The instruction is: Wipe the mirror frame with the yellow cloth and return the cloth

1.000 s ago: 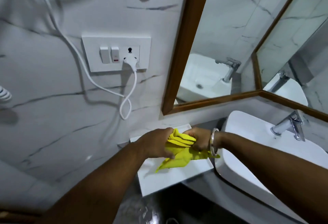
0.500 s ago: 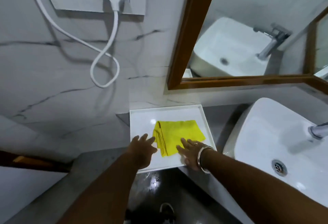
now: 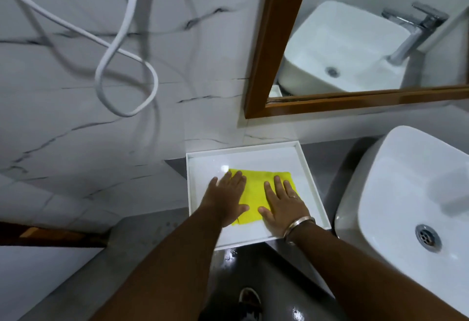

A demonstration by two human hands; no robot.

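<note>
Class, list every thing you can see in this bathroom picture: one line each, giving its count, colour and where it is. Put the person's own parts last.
yellow cloth: one, yellow, flat in the tray under both hands
tray: one, white, on the grey counter left of the basin
mirror frame: one, brown wood, on the wall above the tray
basin: one, white, at the right
drain: one, metal, in the basin's bottom
tap: one, chrome, seen only as a reflection in the mirror
cable: one, white, looped on the marble wall at the left
bangle: one, metal, on the right wrist
left hand: one, flat on the cloth
right hand: one, flat on the cloth
</note>
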